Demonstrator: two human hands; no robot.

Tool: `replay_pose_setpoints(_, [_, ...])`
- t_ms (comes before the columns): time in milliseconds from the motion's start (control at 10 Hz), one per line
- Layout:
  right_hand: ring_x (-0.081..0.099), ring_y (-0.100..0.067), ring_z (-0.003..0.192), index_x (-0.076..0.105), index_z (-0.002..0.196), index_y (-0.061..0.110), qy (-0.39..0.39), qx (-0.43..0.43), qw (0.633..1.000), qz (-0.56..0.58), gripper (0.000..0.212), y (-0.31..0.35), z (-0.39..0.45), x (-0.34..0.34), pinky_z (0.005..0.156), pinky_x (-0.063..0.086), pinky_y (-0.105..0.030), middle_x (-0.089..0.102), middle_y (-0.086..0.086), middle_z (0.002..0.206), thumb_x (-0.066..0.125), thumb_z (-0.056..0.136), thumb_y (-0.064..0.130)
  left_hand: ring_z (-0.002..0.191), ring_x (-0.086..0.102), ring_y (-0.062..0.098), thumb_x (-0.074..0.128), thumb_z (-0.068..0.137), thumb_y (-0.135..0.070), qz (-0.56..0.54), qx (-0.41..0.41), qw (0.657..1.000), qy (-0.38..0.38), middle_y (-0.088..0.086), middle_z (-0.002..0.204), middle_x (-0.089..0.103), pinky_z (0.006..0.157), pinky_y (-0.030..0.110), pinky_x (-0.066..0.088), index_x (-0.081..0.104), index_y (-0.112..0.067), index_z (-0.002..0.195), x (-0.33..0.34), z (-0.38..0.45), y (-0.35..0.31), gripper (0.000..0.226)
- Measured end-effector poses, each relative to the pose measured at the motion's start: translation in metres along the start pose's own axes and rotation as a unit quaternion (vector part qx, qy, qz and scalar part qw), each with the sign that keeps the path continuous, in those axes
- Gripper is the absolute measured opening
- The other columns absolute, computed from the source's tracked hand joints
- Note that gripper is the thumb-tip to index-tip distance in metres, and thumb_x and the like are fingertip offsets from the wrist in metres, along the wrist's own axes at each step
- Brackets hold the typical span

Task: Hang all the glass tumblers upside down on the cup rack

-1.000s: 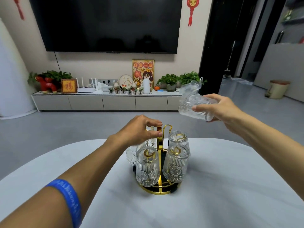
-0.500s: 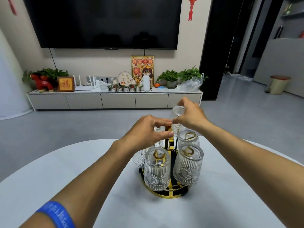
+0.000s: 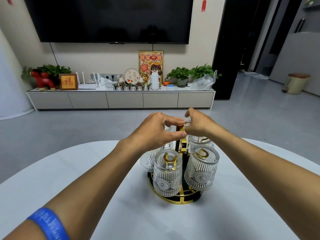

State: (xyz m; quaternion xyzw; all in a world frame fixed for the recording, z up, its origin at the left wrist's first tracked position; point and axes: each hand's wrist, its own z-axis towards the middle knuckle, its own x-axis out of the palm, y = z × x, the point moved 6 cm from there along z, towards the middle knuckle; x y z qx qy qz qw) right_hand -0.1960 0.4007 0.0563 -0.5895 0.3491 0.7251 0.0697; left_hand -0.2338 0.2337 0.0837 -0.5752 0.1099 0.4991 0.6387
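Observation:
A gold cup rack [image 3: 180, 200] with a round base stands on the white table [image 3: 83, 181]. Several ribbed glass tumblers hang upside down on it: one at the front [image 3: 167, 177], one at the front right [image 3: 201, 172], one at the left [image 3: 148, 161] and one at the back right [image 3: 201, 142]. My left hand [image 3: 155, 134] pinches the rack's gold top handle [image 3: 181, 128]. My right hand [image 3: 199, 125] grips another tumbler [image 3: 186, 121] at the rack's far side, just behind the handle. That tumbler is mostly hidden by my fingers.
The table's curved far edge runs just behind the rack, with grey floor beyond. A low TV cabinet [image 3: 121, 99] with plants and ornaments stands against the far wall under a large TV [image 3: 110, 18]. A small bin [image 3: 296, 83] sits at the far right.
My right hand has carried the tumbler from the upper right down to the rack's far side, beside the handle. My left hand has stayed on the handle. The camera has tilted down slightly.

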Motion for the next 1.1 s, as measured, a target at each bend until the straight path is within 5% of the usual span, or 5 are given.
replay_pose_setpoints(100, [0.05, -0.035, 0.123, 0.025, 0.146, 0.023, 0.033, 0.02, 0.999, -0.025, 0.108, -0.007, -0.01, -0.001, 0.093, 0.048, -0.047, 0.041, -0.009, 0.148, 0.085, 0.057, 0.034, 0.113, 0.059, 0.003, 0.075, 0.074, -0.048, -0.003, -0.003, 1.0, -0.006, -0.018, 0.127, 0.064, 0.097, 0.037, 0.049, 0.069, -0.028, 0.118, 0.0, -0.002, -0.001, 0.049])
replay_pose_setpoints(400, [0.054, -0.036, 0.117, 0.021, 0.148, 0.022, 0.011, 0.066, 0.998, -0.004, 0.104, -0.029, -0.026, -0.014, 0.086, 0.05, -0.044, 0.05, -0.012, 0.141, 0.084, 0.066, 0.033, 0.116, 0.057, 0.003, 0.074, 0.075, -0.049, 0.009, -0.016, 1.0, 0.002, -0.017, 0.13, 0.062, 0.101, 0.035, 0.046, 0.068, -0.029, 0.12, 0.0, -0.003, -0.003, 0.05])
replay_pose_setpoints(600, [0.053, -0.027, 0.108, 0.052, 0.122, 0.021, -0.199, -0.108, 0.971, -0.083, 0.048, -0.009, -0.064, -0.032, 0.085, 0.042, -0.04, 0.064, -0.003, 0.119, 0.061, 0.083, 0.046, 0.12, 0.055, 0.003, 0.071, 0.077, -0.049, 0.007, -0.016, 1.0, -0.004, -0.016, 0.132, 0.061, 0.102, 0.035, 0.044, 0.066, -0.029, 0.122, 0.002, -0.006, -0.002, 0.05])
replay_pose_setpoints(800, [0.047, -0.009, 0.092, 0.068, 0.089, 0.029, -0.096, -0.286, 0.949, -0.096, 0.031, 0.0, -0.107, -0.013, 0.086, 0.031, -0.034, 0.067, 0.006, 0.085, 0.038, 0.085, 0.032, 0.125, 0.052, 0.004, 0.069, 0.081, -0.046, 0.016, -0.023, 1.0, -0.008, -0.012, 0.137, 0.058, 0.106, 0.036, 0.041, 0.063, -0.028, 0.127, 0.003, -0.012, -0.009, 0.049])
replay_pose_setpoints(1100, [0.038, -0.014, 0.129, 0.061, 0.124, 0.027, -0.102, -0.222, 0.97, 0.013, 0.038, -0.021, -0.134, -0.028, 0.104, 0.03, -0.036, 0.06, 0.009, 0.13, 0.04, 0.097, 0.043, 0.138, 0.037, 0.009, 0.052, 0.096, -0.036, 0.041, -0.032, 0.994, -0.094, -0.01, 0.149, 0.044, 0.111, 0.029, 0.029, 0.046, -0.026, 0.142, 0.001, -0.039, -0.03, 0.048])
